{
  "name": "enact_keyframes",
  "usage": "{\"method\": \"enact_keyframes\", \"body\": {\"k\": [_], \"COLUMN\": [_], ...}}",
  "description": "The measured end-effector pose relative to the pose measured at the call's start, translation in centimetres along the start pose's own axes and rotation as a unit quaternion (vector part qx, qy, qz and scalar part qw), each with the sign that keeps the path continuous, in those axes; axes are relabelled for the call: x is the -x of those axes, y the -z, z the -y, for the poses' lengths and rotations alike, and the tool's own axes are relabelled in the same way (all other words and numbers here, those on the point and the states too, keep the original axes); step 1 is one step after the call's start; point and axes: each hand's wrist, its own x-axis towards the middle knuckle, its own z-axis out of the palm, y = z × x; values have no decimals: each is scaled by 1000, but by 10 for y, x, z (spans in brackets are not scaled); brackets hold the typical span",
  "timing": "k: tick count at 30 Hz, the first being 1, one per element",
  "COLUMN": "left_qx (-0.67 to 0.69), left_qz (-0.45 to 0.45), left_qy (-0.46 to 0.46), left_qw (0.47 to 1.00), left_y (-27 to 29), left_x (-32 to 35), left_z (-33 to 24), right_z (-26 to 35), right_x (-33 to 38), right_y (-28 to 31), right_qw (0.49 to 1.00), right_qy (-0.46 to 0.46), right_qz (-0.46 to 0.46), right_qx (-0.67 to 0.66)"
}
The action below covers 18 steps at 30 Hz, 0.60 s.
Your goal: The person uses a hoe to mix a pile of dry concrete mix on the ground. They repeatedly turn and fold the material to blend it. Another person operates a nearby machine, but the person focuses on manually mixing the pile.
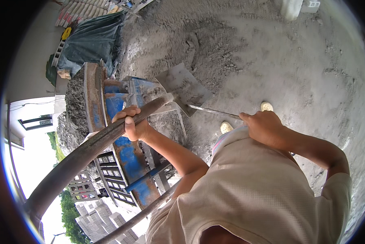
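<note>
My left hand (131, 123) is wrapped around a thick, worn metal pipe lever (97, 140) that slants across the view from the lower left. The lever's pale, dusty end reaches past the hand, in front of a flat square shovel blade (180, 83). My right hand (261, 125) is closed around the shovel's thin metal handle (216, 111), close to my waist. Grey dust coats the blade, which is beside a rusty machine with blue paint (131, 156). The right fingers are partly hidden behind the hand.
Loose grey mix (209, 46) covers the ground ahead. Grey aggregate (74, 101) is heaped along the machine's left side. A dark green tarp (91, 42) lies at the far left. Stacked grey blocks (101, 221) stand at the lower left. A second pipe (144, 213) runs beside my left arm.
</note>
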Motion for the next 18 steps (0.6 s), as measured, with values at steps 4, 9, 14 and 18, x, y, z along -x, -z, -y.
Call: {"method": "enact_keyframes", "body": {"k": [4,9,14,18], "left_qx": [-1,9,7,25], "left_qz": [-10,4,13,28], "left_qy": [7,6,-3,4], "left_qw": [1000,1000,1000,999], "left_y": [-2,-1,2,1], "left_x": [-4,-3,-6,-6], "left_z": [-2,-5,-4,-11], "right_z": [-25,-18,-31,-11], "right_x": [-21,-13,-28,-18], "right_y": [-14,-22,-26,-20], "right_qw": [999,1000,999,999], "right_qy": [-32,-13,-27,-17], "right_qz": [30,-9,-16,-7], "right_qx": [22,3,-21,-38]}}
